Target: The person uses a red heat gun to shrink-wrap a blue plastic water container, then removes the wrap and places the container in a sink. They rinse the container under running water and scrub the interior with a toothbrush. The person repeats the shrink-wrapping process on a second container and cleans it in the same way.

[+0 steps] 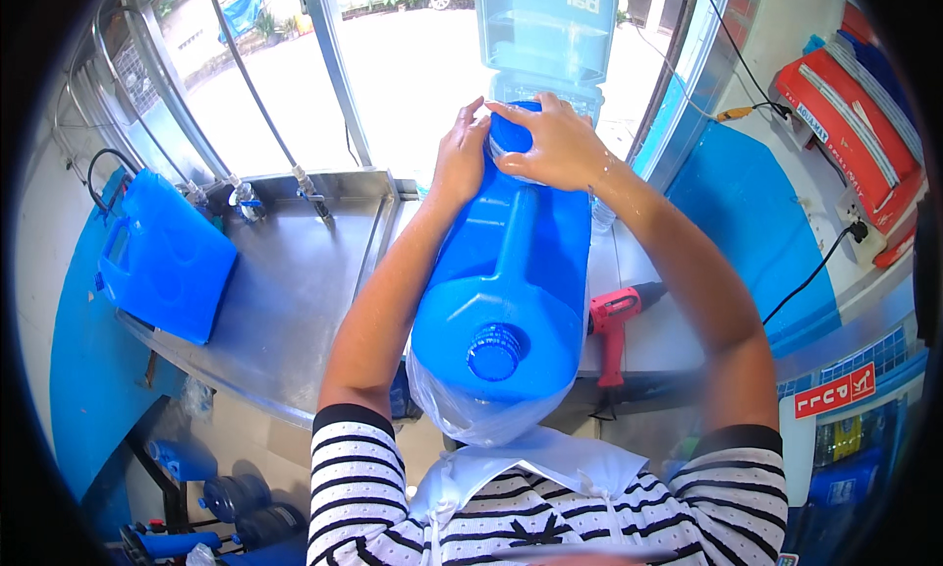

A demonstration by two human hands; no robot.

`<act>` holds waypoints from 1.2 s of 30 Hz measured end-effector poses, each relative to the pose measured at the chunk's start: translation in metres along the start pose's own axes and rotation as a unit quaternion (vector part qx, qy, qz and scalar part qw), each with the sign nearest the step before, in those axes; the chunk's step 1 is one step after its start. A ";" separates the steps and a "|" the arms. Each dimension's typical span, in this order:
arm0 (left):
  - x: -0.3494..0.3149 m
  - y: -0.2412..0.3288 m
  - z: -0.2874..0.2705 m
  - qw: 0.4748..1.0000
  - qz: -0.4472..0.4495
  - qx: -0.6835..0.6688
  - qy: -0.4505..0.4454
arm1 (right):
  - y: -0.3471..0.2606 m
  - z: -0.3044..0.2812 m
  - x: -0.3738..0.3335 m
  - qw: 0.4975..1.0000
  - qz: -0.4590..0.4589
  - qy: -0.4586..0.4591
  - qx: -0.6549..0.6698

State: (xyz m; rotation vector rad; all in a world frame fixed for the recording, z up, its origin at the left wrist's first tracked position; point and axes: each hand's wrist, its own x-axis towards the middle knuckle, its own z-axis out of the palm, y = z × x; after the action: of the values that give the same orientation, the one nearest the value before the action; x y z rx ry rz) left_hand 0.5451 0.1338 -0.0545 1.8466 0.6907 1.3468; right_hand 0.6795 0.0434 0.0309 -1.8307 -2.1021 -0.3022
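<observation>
A large blue water jug (501,311) stands in front of me on the white counter, its small ribbed cap (493,352) on the side nearest me and a moulded handle on top. Clear plastic film (471,419) hangs under its near end. At the jug's far end is a wide round blue cap (513,129). My left hand (462,157) presses against the left side of that cap with its fingers. Around the cap's right side and near edge curls my right hand (562,146), thumb and fingers on it. Water drops glisten on my right wrist.
At left, another blue jug (172,257) stands on a steel sink (285,291) below several taps (246,198). A red heat gun (611,332) lies right of my jug. Beyond it is a clear lidded bin (545,36). Red packs (855,124) hang at right, above a power socket (858,230).
</observation>
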 end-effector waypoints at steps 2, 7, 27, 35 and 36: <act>0.003 -0.004 -0.004 0.994 0.055 0.089 -0.033 | 0.000 -0.009 0.011 0.996 0.013 -0.084 0.015; 0.004 0.004 -0.001 0.999 -0.002 -0.031 0.019 | 0.014 -0.018 0.023 0.985 -0.099 -0.131 0.054; -0.001 -0.002 0.000 0.993 -0.073 0.008 0.088 | 0.002 -0.028 0.053 0.946 0.060 -0.301 -0.099; -0.028 0.046 -0.025 0.994 0.013 -0.014 0.112 | 0.000 -0.035 0.043 0.945 -0.088 -0.290 -0.125; -0.038 0.062 -0.037 0.995 -0.008 -0.062 0.073 | -0.004 -0.030 0.044 0.958 -0.019 -0.264 -0.115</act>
State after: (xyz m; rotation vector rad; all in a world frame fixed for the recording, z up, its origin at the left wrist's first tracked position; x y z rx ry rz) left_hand 0.4986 0.0772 -0.0183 1.6531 0.6785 1.4911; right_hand 0.6741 0.0720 0.0759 -2.1967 -2.5439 -0.0685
